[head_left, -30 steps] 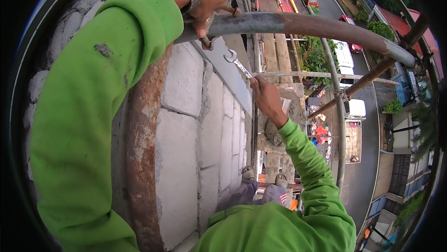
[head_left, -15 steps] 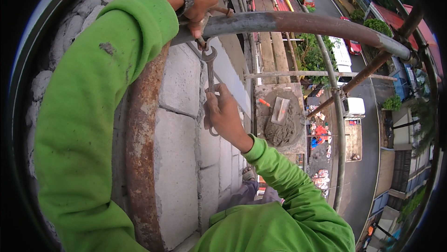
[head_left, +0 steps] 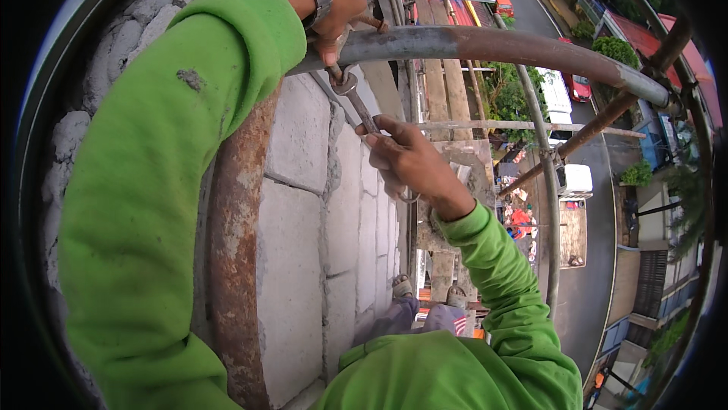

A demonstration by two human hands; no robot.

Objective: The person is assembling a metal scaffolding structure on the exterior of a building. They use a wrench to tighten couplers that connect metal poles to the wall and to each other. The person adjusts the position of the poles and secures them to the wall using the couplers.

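My left hand [head_left: 337, 16], with a metal-banded watch on its wrist, is closed around a scaffold clamp where the curved grey-brown pipe [head_left: 455, 42] meets the upright rusty pipe [head_left: 239, 243]. Much of the clamp lies hidden behind the fingers. Just below my left thumb, a bolt end [head_left: 334, 73] sticks out. In my right hand [head_left: 413, 156] is a metal wrench [head_left: 362, 111], tilted, with its jaw at that bolt end. My right fingers wrap its shaft, and its ring end shows beneath them.
A grey block wall [head_left: 292, 281] runs along my left, with broken rubble [head_left: 121, 54] beyond it. Wooden planks [head_left: 447, 107] and a mortar board [head_left: 466, 156] lie below. Scaffold pipes [head_left: 542, 145] cross on the right, high above a street [head_left: 599, 220] with vehicles.
My right hand has swung to the right with the wrench, which went from nearly upright to slanted. It now covers much of the mortar board. My left hand stays at the clamp.
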